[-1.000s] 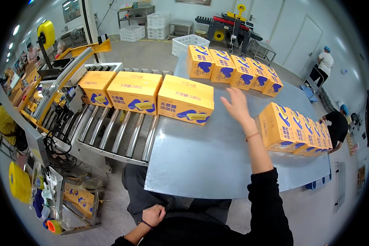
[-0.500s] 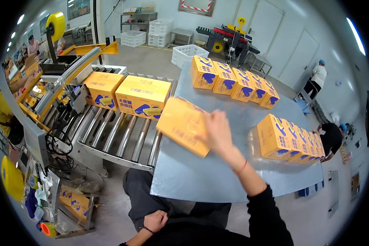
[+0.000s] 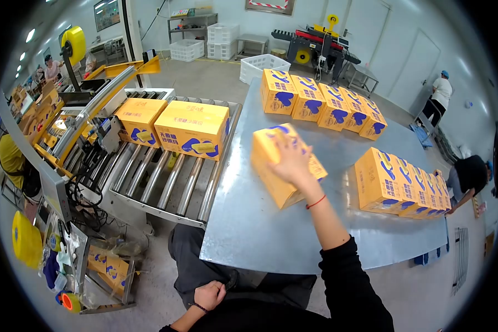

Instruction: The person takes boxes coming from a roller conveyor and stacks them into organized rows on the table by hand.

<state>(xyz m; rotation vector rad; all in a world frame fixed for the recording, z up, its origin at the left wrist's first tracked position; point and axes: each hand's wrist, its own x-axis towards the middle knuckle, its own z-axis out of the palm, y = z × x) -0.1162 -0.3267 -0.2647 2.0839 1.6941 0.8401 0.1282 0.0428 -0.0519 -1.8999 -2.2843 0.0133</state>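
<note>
My right hand (image 3: 291, 160) lies spread over the top of a yellow carton (image 3: 272, 176) on the metal table (image 3: 260, 243), gripping it near its upper edges. The carton stands at an angle, slightly blurred. My left hand (image 3: 209, 295) rests on my lap, its fingers curled; anything inside them is hidden. Two yellow cartons (image 3: 192, 130) (image 3: 141, 122) stand on the roller conveyor to the left. A row of several cartons (image 3: 333, 108) is at the table's back, and another row (image 3: 379, 182) stands at its right.
The roller conveyor (image 3: 159, 180) meets the table's left edge, with a taping machine (image 3: 102, 133) farther left. A white crate (image 3: 263, 66) stands behind the table. A co-worker (image 3: 469, 177) bends beside the right edge; another person (image 3: 440, 94) stands farther back.
The carton that was at the conveyor's end has moved right onto the table and been turned, with its printed end now up. My right hand has come down onto it. My left hand has stayed on my lap.
</note>
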